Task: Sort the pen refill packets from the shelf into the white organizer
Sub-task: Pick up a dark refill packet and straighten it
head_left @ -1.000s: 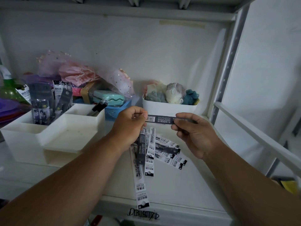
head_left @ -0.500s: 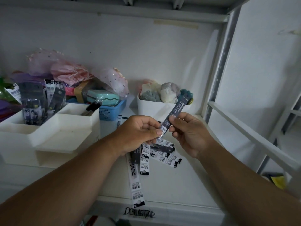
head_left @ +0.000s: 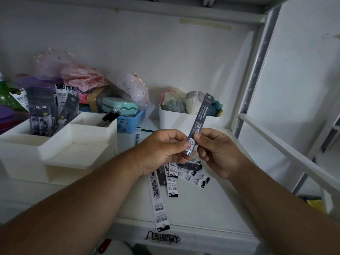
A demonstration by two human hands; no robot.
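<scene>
a dark grey refill packet [head_left: 199, 124] is held nearly upright above the shelf [head_left: 211, 203], its top tilted slightly to the right and its barcode end at the bottom. the lower end is pinched by the left hand [head_left: 161, 150] between thumb and curled forefinger, and the strip just above that is pinched by the thumb and forefinger of the right hand [head_left: 219, 151]; both hands are closed around the packet, with the remaining fingers curled. beneath the hands, a loose pile of packets [head_left: 185, 172] is spread flat on the shelf, and one long white packet [head_left: 158, 201] reaches toward the front edge. the white organizer [head_left: 60, 150] is placed to the left of the hands, well apart from the held packet; upright packets [head_left: 47, 109] are stored in its rear left compartment. a blue basket [head_left: 128, 122] is set behind the organizer, and a white bin [head_left: 176, 120] filled with soft items is located behind the hands.
</scene>
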